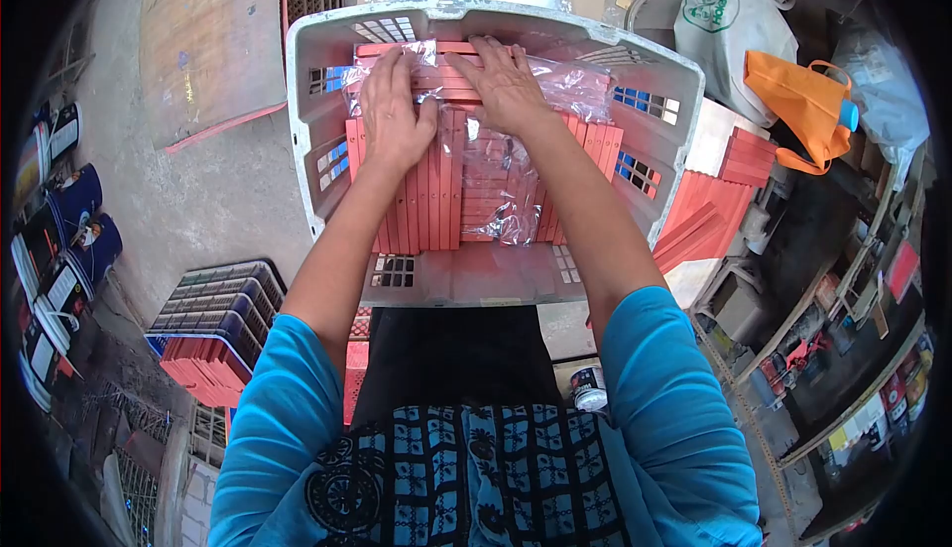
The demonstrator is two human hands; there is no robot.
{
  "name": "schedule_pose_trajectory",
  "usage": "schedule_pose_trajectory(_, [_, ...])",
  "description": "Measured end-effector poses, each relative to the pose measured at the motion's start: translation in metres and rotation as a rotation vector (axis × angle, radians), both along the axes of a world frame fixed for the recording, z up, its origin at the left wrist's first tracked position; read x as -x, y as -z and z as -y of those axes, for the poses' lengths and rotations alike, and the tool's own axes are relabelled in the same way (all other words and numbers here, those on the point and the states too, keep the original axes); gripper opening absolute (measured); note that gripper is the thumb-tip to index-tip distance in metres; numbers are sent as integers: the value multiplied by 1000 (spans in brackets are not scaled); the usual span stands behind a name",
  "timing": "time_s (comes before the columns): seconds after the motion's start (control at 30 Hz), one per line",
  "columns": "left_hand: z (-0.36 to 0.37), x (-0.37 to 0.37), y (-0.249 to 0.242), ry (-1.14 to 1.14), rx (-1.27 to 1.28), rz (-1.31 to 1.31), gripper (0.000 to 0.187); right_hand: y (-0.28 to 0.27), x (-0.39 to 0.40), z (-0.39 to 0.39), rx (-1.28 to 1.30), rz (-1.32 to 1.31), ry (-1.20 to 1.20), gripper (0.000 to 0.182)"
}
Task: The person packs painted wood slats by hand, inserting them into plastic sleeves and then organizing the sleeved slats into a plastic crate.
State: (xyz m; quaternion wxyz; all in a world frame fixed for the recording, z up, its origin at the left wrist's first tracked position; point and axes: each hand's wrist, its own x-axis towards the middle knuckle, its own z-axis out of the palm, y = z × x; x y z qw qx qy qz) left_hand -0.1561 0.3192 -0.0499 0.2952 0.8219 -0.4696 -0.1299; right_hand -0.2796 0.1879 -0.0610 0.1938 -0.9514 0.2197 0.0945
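A large grey plastic crate [306,150] with slotted sides stands in front of me, holding several bundles of red-orange wooden slats [424,205]. Along its far side lies a bundle in clear plastic wrap [573,91], its slats running crosswise. My left hand [395,116] rests on the left part of that wrapped bundle, fingers stretched forward and thumb apart. On the same bundle, right of centre, lies my right hand [504,86] with its fingers spread. Between my forearms, another plastic-wrapped stack [496,185] sits among slats standing lengthwise. The undersides of both hands are hidden.
Red pieces fill a dark basket [208,359] at lower left. A wooden board [213,41] lies on the floor at upper left, near several paint buckets [74,200]. At right are red boards [699,215], an orange bag [793,101], a white sack [734,41] and cluttered shelves.
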Motion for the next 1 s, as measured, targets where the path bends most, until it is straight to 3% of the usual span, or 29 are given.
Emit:
schedule_pose_trajectory(0.23, [9, -21, 6, 57, -378, -4, 66, 5, 18, 22, -1, 107, 3, 67])
schedule_pose_trajectory(0.33, [7, -25, 10, 119, -308, 125, 61, 5, 19, 23, 73, 78, -79, 68])
schedule_pose_trajectory(0.43, [8, -23, 22, 30, -154, 291, 51, 5, 15, 24, 98, 94, -133, 71])
schedule_pose_trajectory(0.53, [10, -24, 16, -6, -168, 143, 43, -2, 10, 24, 62, -4, -144, 69])
schedule_pose_trajectory(0.73, [-1, -19, -13, 171, -401, -45, 41, 1, 8, 22, 112, 54, -161, 59])
schedule_pose_trajectory(0.83, [-16, -8, -9, 227, -222, 57, 40, 3, 3, 23, 97, 65, -182, 56])
schedule_pose_trajectory(0.87, [-21, -5, -9, 225, -310, -5, 46, 3, 1, 22, 89, -1, -185, 55])
schedule_pose_trajectory(0.93, [-23, -1, -12, 200, -222, -2, 51, -10, -8, 19, 70, -129, -195, 54])
schedule_pose_trajectory(1.0, [-21, 0, -12, 197, -123, -47, 56, -3, -3, 21, 113, -55, -190, 55])
